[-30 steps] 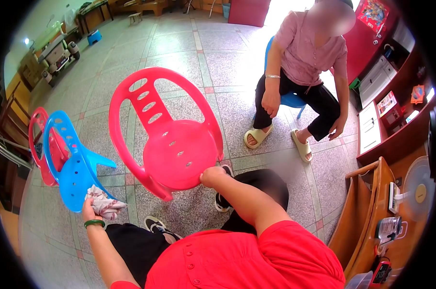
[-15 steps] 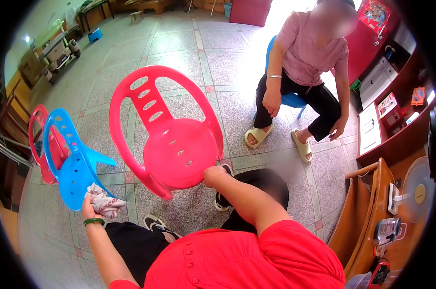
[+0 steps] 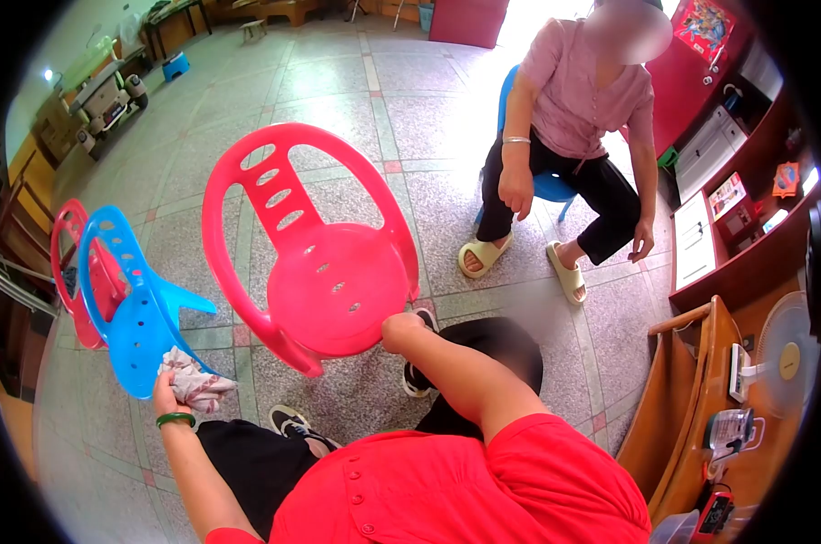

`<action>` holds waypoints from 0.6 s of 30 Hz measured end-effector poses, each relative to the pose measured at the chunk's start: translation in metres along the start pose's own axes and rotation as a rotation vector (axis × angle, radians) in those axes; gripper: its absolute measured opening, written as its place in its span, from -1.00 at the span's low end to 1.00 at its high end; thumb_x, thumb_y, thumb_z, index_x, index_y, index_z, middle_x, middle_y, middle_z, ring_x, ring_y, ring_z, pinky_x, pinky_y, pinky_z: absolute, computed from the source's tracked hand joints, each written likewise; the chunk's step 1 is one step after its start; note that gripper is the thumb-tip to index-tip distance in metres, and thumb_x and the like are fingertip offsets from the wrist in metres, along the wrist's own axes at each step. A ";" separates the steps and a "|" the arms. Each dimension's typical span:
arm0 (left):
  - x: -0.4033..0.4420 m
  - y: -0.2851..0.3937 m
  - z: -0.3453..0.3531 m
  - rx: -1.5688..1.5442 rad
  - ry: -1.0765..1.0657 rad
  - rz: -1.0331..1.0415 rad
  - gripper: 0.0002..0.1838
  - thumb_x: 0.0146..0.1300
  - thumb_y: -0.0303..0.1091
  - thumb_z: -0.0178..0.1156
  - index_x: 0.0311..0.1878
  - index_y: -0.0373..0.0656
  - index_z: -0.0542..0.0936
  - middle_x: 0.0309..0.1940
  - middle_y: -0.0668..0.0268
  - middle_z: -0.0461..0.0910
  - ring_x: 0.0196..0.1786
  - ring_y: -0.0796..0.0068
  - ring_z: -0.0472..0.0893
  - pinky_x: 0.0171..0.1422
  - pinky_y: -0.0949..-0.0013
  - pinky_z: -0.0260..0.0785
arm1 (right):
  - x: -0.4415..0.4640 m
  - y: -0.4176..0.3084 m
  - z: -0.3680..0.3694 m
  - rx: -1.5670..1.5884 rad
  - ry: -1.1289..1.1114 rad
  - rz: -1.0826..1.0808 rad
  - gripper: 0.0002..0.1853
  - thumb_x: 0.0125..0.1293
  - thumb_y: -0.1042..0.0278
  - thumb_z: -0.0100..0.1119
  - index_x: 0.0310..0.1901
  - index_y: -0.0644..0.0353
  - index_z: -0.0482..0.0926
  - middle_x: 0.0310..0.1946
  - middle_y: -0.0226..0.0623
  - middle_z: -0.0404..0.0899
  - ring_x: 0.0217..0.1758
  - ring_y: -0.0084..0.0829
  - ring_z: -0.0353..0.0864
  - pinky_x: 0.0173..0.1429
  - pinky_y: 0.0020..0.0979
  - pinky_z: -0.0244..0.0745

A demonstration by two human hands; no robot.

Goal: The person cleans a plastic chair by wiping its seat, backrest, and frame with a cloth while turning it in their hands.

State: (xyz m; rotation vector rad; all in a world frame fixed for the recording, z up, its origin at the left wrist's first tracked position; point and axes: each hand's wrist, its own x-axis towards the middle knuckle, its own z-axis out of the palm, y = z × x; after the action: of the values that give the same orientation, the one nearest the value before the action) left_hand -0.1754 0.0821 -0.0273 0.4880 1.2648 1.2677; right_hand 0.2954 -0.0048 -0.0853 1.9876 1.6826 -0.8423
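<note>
A red plastic chair with cut-out slots in its back and seat stands in front of me. My right hand is closed on the front edge of its seat; the fingertips are hidden. My left hand, with a green bangle at the wrist, grips a crumpled white cloth with reddish stripes. The cloth is beside the front edge of a blue plastic chair and overlaps it in view; I cannot tell if they touch. Behind the blue chair is another red chair.
A person in a pink shirt sits on a blue chair ahead to the right. On my right are a wooden cabinet and a fan. A small blue stool and a parked vehicle stand at the far left.
The view has shifted very slightly, and the red chair sits a touch further left. The seated person's hands have moved a little. Both my hands keep their hold.
</note>
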 end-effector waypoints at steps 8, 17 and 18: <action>0.005 -0.001 -0.005 -0.005 -0.030 0.000 -0.76 0.06 -0.43 0.08 -0.17 -0.29 0.51 -0.19 0.19 0.57 -0.13 0.23 0.59 -0.01 0.18 0.48 | 0.002 0.000 0.002 0.004 0.004 0.012 -0.69 0.12 0.33 0.12 -0.08 0.14 0.64 -0.05 -0.19 0.62 -0.01 -0.19 0.63 -0.12 -0.06 0.59; 0.006 -0.001 -0.006 -0.009 -0.014 -0.012 -0.73 0.08 -0.44 0.06 -0.13 -0.30 0.50 -0.15 0.18 0.56 -0.11 0.22 0.59 0.00 0.16 0.48 | 0.004 0.000 0.004 0.002 0.018 0.008 -0.71 0.11 0.32 0.14 -0.12 0.13 0.66 -0.07 -0.20 0.63 -0.03 -0.19 0.64 -0.16 -0.07 0.59; 0.007 -0.002 -0.007 -0.010 -0.017 -0.012 -0.73 0.08 -0.44 0.06 -0.13 -0.30 0.50 -0.15 0.18 0.56 -0.11 0.22 0.59 0.00 0.16 0.48 | 0.004 0.001 0.004 0.000 0.008 0.009 -0.71 0.10 0.33 0.15 -0.12 0.13 0.66 -0.07 -0.20 0.63 -0.03 -0.19 0.64 -0.16 -0.07 0.59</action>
State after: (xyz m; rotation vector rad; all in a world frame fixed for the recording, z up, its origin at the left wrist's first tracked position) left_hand -0.1822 0.0854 -0.0339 0.4822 1.2447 1.2565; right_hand 0.2957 -0.0044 -0.0907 1.9990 1.6771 -0.8325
